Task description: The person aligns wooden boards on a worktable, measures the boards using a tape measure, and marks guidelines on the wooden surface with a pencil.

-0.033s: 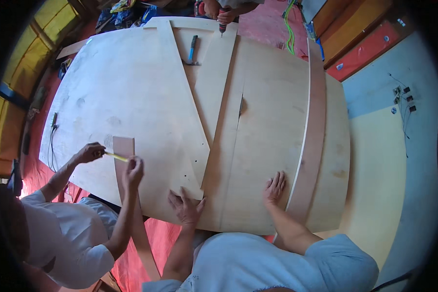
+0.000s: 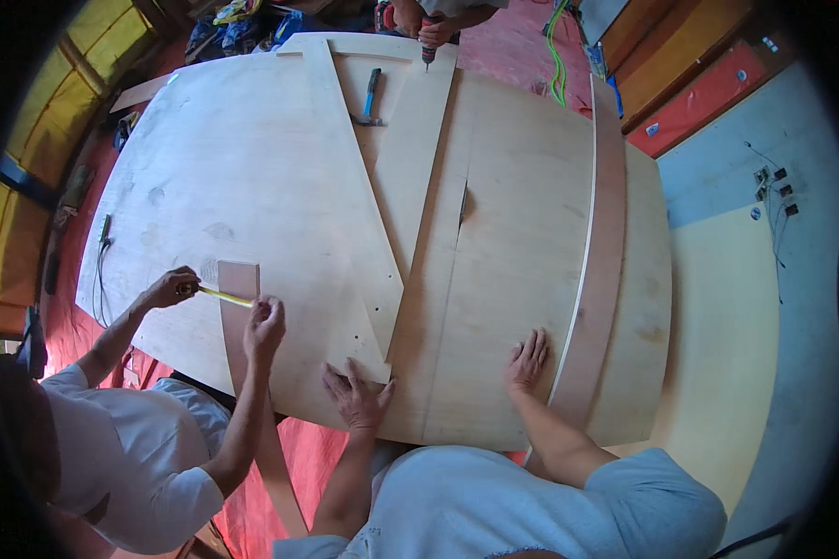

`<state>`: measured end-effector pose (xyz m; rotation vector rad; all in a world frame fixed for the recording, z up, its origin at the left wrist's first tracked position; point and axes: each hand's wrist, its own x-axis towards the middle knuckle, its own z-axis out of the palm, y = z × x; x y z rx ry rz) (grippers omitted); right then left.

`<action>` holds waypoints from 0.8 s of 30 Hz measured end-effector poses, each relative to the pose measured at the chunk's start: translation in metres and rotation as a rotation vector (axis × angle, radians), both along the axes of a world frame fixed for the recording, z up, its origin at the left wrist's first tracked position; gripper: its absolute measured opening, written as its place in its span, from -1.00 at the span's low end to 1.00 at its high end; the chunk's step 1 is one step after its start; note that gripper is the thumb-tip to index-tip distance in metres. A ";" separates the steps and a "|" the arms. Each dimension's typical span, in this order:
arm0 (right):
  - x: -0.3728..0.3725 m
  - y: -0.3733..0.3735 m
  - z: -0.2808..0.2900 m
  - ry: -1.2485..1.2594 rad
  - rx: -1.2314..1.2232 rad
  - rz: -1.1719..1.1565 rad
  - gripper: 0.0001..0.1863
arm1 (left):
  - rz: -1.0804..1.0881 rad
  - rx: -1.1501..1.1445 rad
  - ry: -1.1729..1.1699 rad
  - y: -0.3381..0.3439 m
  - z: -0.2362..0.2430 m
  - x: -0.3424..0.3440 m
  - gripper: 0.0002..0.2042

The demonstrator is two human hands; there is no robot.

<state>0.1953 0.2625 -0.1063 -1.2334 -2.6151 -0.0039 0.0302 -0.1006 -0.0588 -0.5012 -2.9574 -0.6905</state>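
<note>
My left hand (image 2: 356, 399) rests with spread fingers on the large plywood sheet (image 2: 196, 168), touching the lower end of the angled pale boards (image 2: 354, 168) laid on it. My right hand (image 2: 527, 359) lies open on the sheet, a little left of a long pinkish strip (image 2: 597, 261) with a pale edge. Neither holds anything. Small dark holes show in the boards above my left hand. To my left, a co-worker's hands (image 2: 266, 321) stretch a yellow tape measure (image 2: 222, 296) across a short brown board (image 2: 239, 275).
At the far edge another person's hands (image 2: 433, 33) hold a red drill (image 2: 427, 54). A hammer (image 2: 371, 98) lies between the angled boards, and a cabled dark tool (image 2: 104, 231) at the left. A wall with wires (image 2: 778, 191) and a cream panel (image 2: 708, 326) stand right, beside a green hose (image 2: 557, 70).
The co-worker's hands have moved slightly apart along the tape measure. The drill has shifted very slightly. My hands have not visibly moved.
</note>
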 end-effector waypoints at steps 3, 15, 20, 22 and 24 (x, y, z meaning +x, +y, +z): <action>-0.004 -0.003 0.007 -0.021 -0.049 -0.021 -0.36 | 0.014 -0.009 -0.011 -0.002 -0.003 0.002 0.22; -0.010 -0.008 0.001 -0.047 -0.043 0.090 -0.40 | 0.059 -0.036 0.019 -0.015 -0.018 0.018 0.22; 0.008 0.016 -0.017 -0.005 0.085 0.056 -0.40 | 0.044 0.004 -0.048 0.006 -0.021 0.002 0.20; 0.010 0.020 -0.027 0.002 0.137 0.057 -0.40 | 0.064 0.034 -0.025 0.003 -0.016 0.000 0.21; 0.006 0.019 -0.030 0.004 0.184 0.097 -0.42 | 0.048 0.005 -0.026 -0.004 -0.014 -0.001 0.22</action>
